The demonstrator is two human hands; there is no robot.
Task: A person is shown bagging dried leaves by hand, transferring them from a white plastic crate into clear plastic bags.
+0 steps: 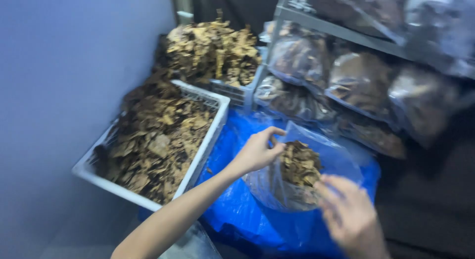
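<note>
At the far left a plain bluish wall (pixel 59 91) fills the view, and against it a white slatted crate (pixel 208 140) sits tilted, heaped with dry brown flaky pieces (pixel 153 140). Behind it, further back, a second crate (pixel 232 93) carries a taller mound of the same brown material (pixel 213 48). Just right of the white crate lies a blue plastic sheet (pixel 237 209), crumpled and spread under the work. The left hand (pixel 257 151) reaches in from the lower left over this sheet, its fingers (pixel 274 135) pinched together on the upper edge of a clear plastic bag (pixel 297 170), holding that side of the mouth up. The bag rests on the blue sheet, between the two hands, and holds a clump of the brown flakes (pixel 299 165) in its middle. The right hand (pixel 349 214) comes in from the lower right, blurred by motion, at the near edge of the bag; its fingers (pixel 329 189) appear loosely spread, but whether they grip the plastic cannot be told. Above and to the right, a grey metal shelf (pixel 341 31) holds several filled clear bags (pixel 361 83) of dark brown contents, stacked close together.
</note>
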